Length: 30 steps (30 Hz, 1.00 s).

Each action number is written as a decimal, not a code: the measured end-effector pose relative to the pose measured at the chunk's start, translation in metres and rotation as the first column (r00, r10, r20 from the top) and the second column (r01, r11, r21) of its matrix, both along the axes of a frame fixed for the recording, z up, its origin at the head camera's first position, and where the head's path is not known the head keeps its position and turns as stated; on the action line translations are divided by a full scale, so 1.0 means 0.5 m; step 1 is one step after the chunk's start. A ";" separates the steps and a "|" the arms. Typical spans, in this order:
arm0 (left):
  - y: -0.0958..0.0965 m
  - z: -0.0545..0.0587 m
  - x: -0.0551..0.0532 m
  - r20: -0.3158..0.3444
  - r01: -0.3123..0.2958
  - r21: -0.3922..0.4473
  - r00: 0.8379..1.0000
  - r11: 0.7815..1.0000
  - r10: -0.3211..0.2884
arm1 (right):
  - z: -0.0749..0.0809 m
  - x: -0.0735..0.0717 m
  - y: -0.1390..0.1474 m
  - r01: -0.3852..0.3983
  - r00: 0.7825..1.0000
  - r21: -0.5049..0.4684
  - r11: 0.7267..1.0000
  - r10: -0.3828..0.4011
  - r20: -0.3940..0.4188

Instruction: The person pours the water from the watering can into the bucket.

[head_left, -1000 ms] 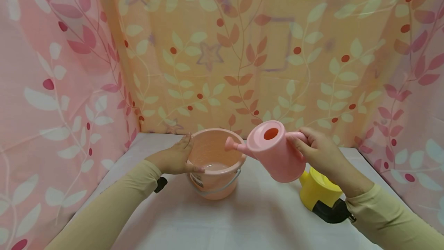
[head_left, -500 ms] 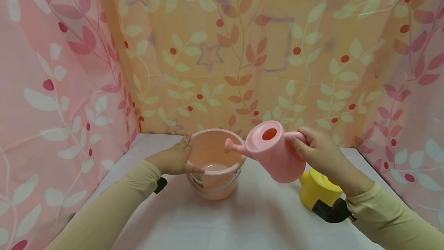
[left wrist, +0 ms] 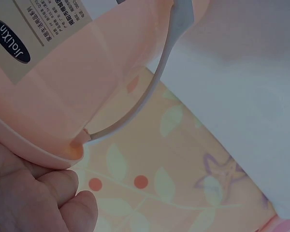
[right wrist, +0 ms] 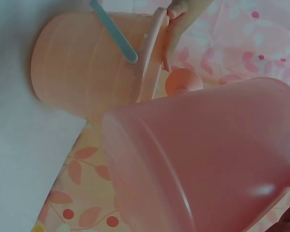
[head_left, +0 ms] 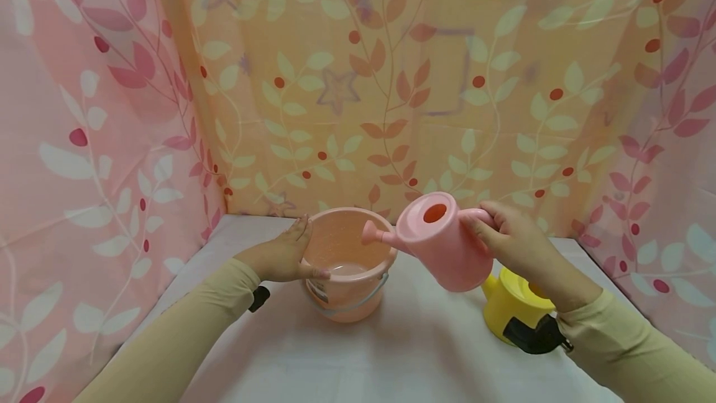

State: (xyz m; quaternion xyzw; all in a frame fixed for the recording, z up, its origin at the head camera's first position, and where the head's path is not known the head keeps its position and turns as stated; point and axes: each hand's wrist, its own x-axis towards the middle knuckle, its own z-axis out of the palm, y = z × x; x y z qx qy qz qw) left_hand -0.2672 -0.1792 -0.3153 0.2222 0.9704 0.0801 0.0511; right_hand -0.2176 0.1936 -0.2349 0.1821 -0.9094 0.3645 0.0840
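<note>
A peach bucket point(head_left: 347, 303) with a pale grey handle stands upright on the table, its wide mouth facing up. My left hand point(head_left: 282, 254) holds its left rim, thumb along the near side and fingers farther back. Curled fingers point(left wrist: 63, 188) show at the rim in the left wrist view. My right hand point(head_left: 517, 247) grips the handle of a pink watering can point(head_left: 447, 254), raised off the table and tilted left. Its spout head point(head_left: 370, 232) is over the bucket's mouth. In the right wrist view the can's body point(right wrist: 208, 150) hides part of the bucket.
A yellow watering can point(head_left: 509, 310) stands on the white-covered table point(head_left: 414, 365) below my right forearm, partly hidden by the wrist and a black camera mount point(head_left: 537, 336). Leaf-patterned cloth point(head_left: 391, 79) encloses the back and both sides.
The pink watering can and my right hand have risen very slightly, showing a bit more of the yellow can. My left hand and the bucket have stayed in place.
</note>
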 end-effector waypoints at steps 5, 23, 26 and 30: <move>0.001 0.004 0.002 0.007 0.001 0.009 1.000 1.000 -0.001 | 0.001 -0.005 0.003 0.008 1.000 0.027 1.000 -0.008 -0.023; 0.001 0.008 0.006 0.008 -0.004 0.014 1.000 1.000 0.003 | 0.008 -0.004 -0.004 -0.042 0.998 0.061 0.997 0.045 -0.050; 0.001 0.009 0.006 0.006 -0.001 0.015 1.000 1.000 0.001 | 0.009 -0.007 -0.003 -0.044 0.997 0.076 0.996 0.049 -0.063; 0.001 0.005 0.004 0.003 -0.003 0.018 1.000 1.000 0.003 | 0.008 -0.009 -0.001 -0.030 0.997 0.095 0.995 0.037 -0.071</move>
